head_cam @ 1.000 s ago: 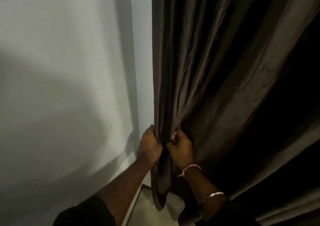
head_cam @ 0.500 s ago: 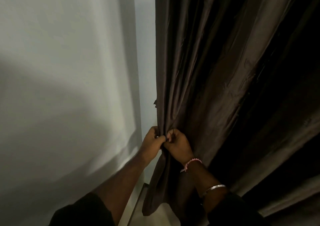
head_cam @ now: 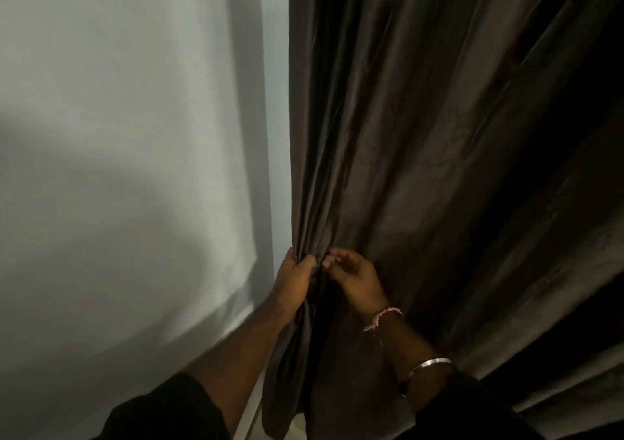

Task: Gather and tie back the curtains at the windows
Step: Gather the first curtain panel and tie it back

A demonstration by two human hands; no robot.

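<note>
Head view shows you standing close to a dark brown curtain (head_cam: 422,169) that hangs beside a pale wall (head_cam: 118,135), its left edge drawn into narrow vertical pleats. Your left hand (head_cam: 297,279) has its fingers clenched round the bunched leading edge; your right hand (head_cam: 354,275) sits just beside it with fingers curled, apparently pinching a fold, though the dim light makes that contact hard to confirm. The cloth looks thin, soft and faintly glossy, so expect it to be light in the fist but slippery, with pleats likely to slide out of a loose grip. Take hold around the whole gathered bundle at the height of your hands, not by one fold, and keep the left fist tight while the right sweeps in more fabric from the right.
</note>
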